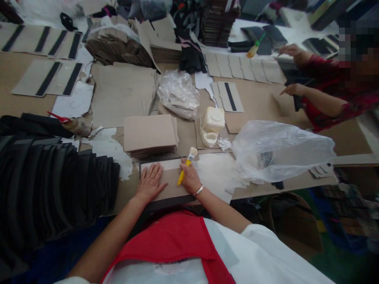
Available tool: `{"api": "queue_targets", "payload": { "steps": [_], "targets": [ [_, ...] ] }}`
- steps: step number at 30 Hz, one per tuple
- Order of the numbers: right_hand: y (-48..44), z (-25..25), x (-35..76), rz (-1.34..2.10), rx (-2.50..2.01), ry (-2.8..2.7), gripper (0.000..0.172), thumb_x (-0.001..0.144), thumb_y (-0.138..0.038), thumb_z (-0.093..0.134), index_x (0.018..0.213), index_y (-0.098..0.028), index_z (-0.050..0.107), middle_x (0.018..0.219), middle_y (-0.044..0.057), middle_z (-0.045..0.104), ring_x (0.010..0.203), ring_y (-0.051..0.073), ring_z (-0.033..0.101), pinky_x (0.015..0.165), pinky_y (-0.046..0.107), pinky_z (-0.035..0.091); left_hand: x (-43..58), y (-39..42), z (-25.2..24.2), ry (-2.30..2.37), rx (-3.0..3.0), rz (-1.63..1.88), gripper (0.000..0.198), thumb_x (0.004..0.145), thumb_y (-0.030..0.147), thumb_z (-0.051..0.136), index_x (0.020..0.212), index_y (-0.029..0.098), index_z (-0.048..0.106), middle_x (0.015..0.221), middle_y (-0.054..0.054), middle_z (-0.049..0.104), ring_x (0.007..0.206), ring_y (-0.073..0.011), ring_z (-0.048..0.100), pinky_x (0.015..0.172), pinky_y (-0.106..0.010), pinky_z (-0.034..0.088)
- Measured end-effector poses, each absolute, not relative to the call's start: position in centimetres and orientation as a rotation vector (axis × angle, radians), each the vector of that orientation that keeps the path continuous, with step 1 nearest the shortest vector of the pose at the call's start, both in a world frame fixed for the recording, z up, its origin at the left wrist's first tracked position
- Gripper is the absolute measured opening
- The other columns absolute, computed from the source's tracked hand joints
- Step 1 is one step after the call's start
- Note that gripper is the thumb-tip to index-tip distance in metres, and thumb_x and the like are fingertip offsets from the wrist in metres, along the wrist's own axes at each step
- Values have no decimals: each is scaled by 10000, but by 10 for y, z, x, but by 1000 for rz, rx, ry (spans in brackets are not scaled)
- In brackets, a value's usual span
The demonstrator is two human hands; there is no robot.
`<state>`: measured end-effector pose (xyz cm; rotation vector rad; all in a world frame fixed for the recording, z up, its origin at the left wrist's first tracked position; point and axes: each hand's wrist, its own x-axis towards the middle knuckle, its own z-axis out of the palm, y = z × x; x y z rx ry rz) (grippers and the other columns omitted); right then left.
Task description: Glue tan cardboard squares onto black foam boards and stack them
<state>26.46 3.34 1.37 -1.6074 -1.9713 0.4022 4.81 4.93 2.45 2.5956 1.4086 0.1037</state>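
Observation:
My left hand (150, 182) lies flat with fingers spread on a tan cardboard panel (170, 185) that sits on a black sheet at the table's near edge. My right hand (191, 179) rests on the same panel at its right side, fingers closed round a yellow-handled brush (186, 165) whose pale bristles point away from me. Just beyond the panel is a stack of tan cardboard pieces (150, 134).
A fanned pile of black sheets (56, 177) fills the left. A glue bottle with a red tip (72, 124), a white tub (212, 124) and a clear plastic bag (281, 152) lie around. A co-worker's hands (291, 71) work at the far right.

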Motion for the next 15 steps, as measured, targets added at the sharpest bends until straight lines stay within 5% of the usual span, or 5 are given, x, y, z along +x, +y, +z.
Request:
{"api": "queue_targets", "payload": {
  "steps": [15],
  "targets": [
    [12,8,274,513,-1639,-1822,412,832,-111,427,1243,-132,407,1367,182,428,1270,253,413,1014,455,416,52,44,21,1458,2608,103,677,864,510,415,1410,118,330,1485,-124,282,1389,-267,187,1130,-485,77]
  ]
}}
